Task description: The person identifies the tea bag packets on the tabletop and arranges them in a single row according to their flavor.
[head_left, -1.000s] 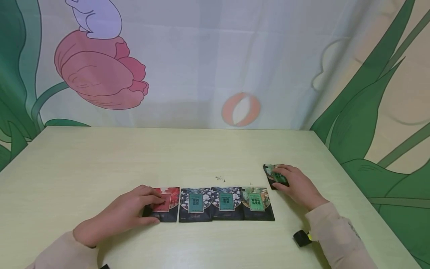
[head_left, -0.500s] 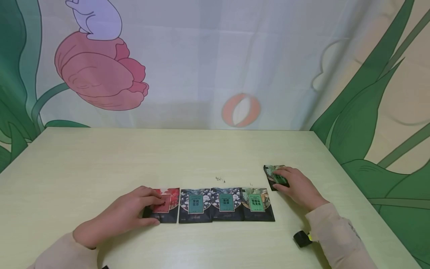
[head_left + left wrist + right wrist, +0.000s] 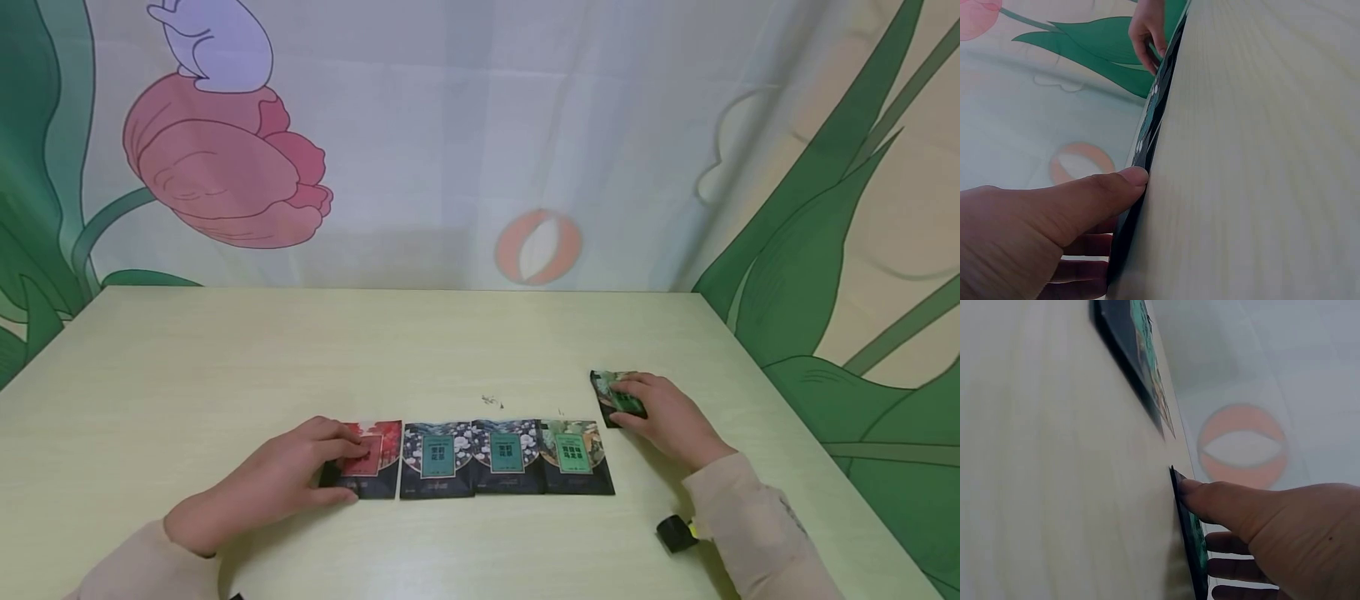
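Flat tea sachets lie side by side on the table (image 3: 300,333). At the left end, my left hand (image 3: 277,475) holds a red sachet (image 3: 386,446), fingers over its face and thumb at its near edge; its left part is hidden. Two blue flowered sachets (image 3: 437,487) (image 3: 507,483) follow, then a green one (image 3: 576,483) at the right end. Behind and to the right of that row, my right hand (image 3: 671,417) grips another green sachet (image 3: 603,387) between thumb and fingers. In the right wrist view the thumb presses this sachet's edge (image 3: 1186,531).
A small black object (image 3: 677,533) with a bit of yellow sits by the right sleeve (image 3: 750,517). Small dark marks (image 3: 491,401) show on the tabletop behind the row. A printed curtain (image 3: 405,167) hangs along the table's far edge.
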Available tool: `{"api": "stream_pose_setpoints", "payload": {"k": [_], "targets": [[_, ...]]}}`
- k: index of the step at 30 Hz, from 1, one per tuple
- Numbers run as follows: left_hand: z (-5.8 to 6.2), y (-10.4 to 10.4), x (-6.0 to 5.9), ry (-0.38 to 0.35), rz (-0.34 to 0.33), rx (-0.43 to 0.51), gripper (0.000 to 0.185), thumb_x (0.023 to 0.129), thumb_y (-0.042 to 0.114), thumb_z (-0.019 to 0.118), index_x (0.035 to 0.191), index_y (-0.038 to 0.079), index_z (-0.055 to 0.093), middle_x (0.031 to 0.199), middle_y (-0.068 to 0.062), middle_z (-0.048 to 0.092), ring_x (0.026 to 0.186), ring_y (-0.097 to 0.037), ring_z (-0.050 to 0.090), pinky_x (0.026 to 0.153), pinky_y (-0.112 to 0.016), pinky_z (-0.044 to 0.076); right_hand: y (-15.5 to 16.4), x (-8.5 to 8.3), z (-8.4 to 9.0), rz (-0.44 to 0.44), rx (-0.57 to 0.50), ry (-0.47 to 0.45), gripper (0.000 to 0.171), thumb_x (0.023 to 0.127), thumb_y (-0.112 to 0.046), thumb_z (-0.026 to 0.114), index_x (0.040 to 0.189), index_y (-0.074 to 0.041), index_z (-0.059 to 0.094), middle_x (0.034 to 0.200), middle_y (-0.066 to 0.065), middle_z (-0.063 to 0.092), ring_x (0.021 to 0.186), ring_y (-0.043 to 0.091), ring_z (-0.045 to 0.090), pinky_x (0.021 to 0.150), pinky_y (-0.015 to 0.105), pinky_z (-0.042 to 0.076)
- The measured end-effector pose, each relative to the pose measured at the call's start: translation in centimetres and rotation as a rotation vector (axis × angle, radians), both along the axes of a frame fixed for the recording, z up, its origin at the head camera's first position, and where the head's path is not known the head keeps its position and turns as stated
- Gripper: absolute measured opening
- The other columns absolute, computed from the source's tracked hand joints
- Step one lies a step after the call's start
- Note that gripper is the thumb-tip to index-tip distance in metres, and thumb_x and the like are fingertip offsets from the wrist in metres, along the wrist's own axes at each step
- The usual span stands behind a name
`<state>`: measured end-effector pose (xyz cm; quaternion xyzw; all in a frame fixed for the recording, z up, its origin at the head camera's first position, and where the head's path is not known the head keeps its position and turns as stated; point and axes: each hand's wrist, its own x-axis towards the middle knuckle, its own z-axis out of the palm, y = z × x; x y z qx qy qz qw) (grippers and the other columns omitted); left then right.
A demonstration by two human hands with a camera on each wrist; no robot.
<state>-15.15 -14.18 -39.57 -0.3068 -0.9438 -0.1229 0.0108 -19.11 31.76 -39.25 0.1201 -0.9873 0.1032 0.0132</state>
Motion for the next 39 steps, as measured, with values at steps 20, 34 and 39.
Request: {"api": "stream_pose_setpoints", "payload": {"k": [20,34,39], "targets": [[-0.1,-0.1,0.0,0.007,-0.004,0.009,0.046,0.07,0.038,0.084,0.108,0.014,0.073,0.117,-0.001,0.063,0.11,-0.019,0.057,0.088,-0.036,0.056,-0.3,0.2,1.1,0.004,0.034,-0.051,0.045,0.084,-0.027,0.073,0.121,-0.003,0.064,0.127,0.022,0.058,0.118,0.042,0.054,0.099,0.055,0.045],[-0.1,-0.1,-0.1,0.007,-0.017,0.015,0.045,0.072,0.041,0.082,0.108,0.015,0.073,0.117,0.0,0.063,0.109,-0.019,0.058,0.087,-0.037,0.056,-1.0,0.6,1.9,0.011,0.069,-0.111,0.041,0.079,-0.028,0.078,0.112,-0.006,0.066,0.116,0.016,0.062,0.106,0.034,0.061,0.091,0.05,0.051],[-0.2,-0.1,-0.2,0.008,-0.013,0.01,0.046,0.072,0.039,0.083,0.109,0.014,0.073,0.118,-0.001,0.063,0.11,-0.02,0.058,0.089,-0.038,0.055,-1.2,0.8,2.2,0.024,0.083,-0.126,0.041,0.078,-0.029,0.079,0.11,-0.007,0.066,0.113,0.014,0.062,0.101,0.031,0.062,0.088,0.047,0.053]]}}
